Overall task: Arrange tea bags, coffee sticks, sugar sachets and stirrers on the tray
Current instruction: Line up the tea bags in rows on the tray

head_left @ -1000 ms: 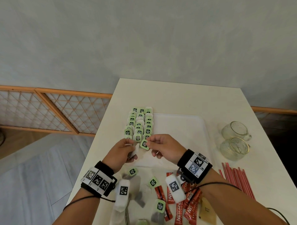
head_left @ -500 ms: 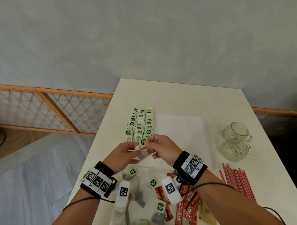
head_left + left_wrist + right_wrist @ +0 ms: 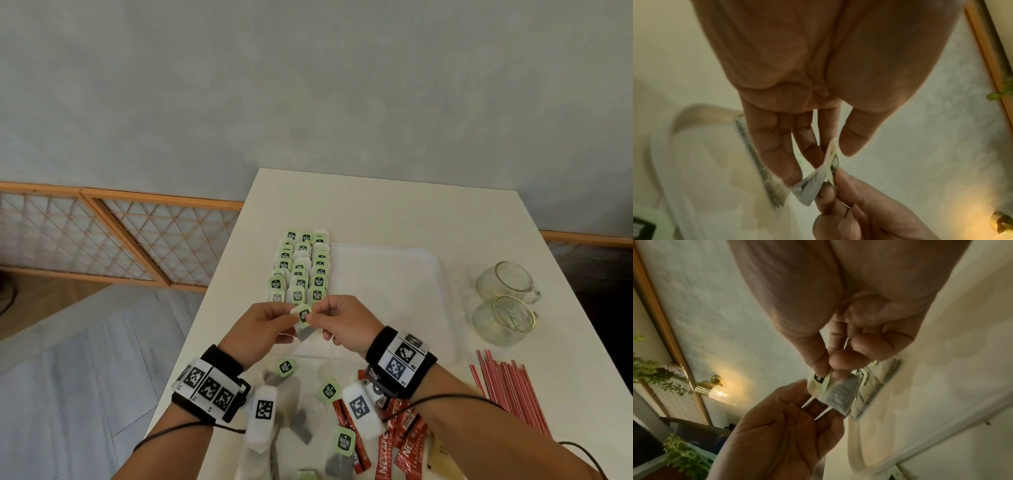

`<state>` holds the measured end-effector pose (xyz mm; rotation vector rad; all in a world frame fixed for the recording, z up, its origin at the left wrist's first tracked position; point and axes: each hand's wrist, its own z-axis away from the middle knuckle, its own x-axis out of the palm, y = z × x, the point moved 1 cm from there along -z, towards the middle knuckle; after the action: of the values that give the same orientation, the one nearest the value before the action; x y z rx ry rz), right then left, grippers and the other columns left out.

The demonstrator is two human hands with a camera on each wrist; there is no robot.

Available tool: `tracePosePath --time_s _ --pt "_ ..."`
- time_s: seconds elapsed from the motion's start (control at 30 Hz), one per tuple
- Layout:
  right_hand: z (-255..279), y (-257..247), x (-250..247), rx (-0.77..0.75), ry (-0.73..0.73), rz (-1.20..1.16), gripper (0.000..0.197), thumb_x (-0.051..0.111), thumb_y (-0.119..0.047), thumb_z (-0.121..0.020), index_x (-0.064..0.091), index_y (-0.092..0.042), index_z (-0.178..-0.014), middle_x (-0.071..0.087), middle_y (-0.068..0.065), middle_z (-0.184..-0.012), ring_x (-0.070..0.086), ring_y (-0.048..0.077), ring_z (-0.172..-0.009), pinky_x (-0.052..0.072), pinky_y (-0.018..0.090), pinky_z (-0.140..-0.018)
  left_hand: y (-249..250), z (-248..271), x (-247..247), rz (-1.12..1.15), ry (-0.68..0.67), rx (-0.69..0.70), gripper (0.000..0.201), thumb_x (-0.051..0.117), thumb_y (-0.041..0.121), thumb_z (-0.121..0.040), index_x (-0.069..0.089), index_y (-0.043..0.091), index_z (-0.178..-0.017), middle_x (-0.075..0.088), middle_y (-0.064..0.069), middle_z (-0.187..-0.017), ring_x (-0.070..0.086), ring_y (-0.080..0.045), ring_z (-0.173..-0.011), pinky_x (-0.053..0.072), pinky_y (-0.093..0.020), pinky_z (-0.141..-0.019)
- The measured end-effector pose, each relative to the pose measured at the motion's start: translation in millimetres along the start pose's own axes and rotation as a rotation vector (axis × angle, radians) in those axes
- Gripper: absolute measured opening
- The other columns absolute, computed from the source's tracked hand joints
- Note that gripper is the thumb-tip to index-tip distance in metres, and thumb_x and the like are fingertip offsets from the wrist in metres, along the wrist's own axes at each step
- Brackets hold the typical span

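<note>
Both hands hold one tea bag (image 3: 304, 320) with a green tag just above the near left corner of the white tray (image 3: 394, 291). My left hand (image 3: 267, 325) pinches the bag's paper edge (image 3: 831, 151) between thumb and fingers. My right hand (image 3: 337, 320) pinches the green tag (image 3: 818, 381), and the grey pouch (image 3: 840, 394) hangs below. Several tea bags (image 3: 301, 270) lie in three neat columns along the tray's left side. Loose tea bags (image 3: 330, 390), red coffee sticks (image 3: 404, 442) and red stirrers (image 3: 510, 390) lie on the table near me.
Two glass cups (image 3: 503, 301) stand right of the tray. A brown sachet (image 3: 442, 455) lies by the coffee sticks. The table's left edge (image 3: 205, 301) drops to the floor. A wooden lattice rail (image 3: 120, 236) runs along the wall.
Both hands have lifted the tea bag slightly and drawn closer together, toward the near end of the tea bag rows; the tag now faces up between the fingertips.
</note>
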<state>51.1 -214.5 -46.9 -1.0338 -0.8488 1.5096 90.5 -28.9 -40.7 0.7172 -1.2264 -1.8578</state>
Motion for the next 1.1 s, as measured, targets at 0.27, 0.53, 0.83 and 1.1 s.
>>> tracePosePath --time_s 0.27,0.53,0.83,1.1 --pt "-1 4 10 -0.039 -0.141 0.307 0.023 0.068 -0.035 -0.095 0.067 -0.016 -0.108 0.063 0.001 -0.083 0.058 0.01 -0.058 0.048 0.02 -0.059 -1 2 -16 -0.213 -0.019 0.017 0.013 0.062 0.009 -0.097 0.075 0.009 -0.098 0.065 -0.012 -0.083 0.064 -0.018 -0.067 0.062 -0.037 -0.071" --pt "-10 13 19 -0.057 -0.168 0.447 0.037 0.066 -0.042 -0.093 0.063 -0.025 -0.061 0.058 -0.009 -0.057 0.055 0.013 -0.055 0.048 0.029 -0.061 -4 6 -22 -0.392 0.082 0.05 0.015 0.062 0.01 -0.097 0.072 0.021 -0.099 0.07 -0.008 -0.085 0.068 -0.016 -0.064 0.061 -0.036 -0.064" --pt "-43 3 34 0.061 -0.096 0.417 0.031 0.064 -0.035 -0.097 0.077 -0.013 -0.08 0.073 -0.007 -0.067 0.058 0.015 -0.059 0.057 0.031 -0.063 -25 13 -48 -0.831 0.114 -0.087 0.017 0.07 0.033 -0.089 0.072 0.018 -0.081 0.071 0.002 -0.077 0.066 -0.014 -0.069 0.056 -0.032 -0.068" --pt "-62 -10 54 0.175 -0.106 0.615 0.033 0.06 -0.034 -0.096 0.077 -0.006 -0.092 0.073 -0.005 -0.065 0.051 0.009 -0.043 0.05 0.025 -0.054 -28 23 -40 -0.943 0.04 -0.177 0.026 0.076 0.046 -0.082 0.074 0.021 -0.073 0.071 0.007 -0.075 0.065 -0.005 -0.07 0.052 -0.022 -0.067"
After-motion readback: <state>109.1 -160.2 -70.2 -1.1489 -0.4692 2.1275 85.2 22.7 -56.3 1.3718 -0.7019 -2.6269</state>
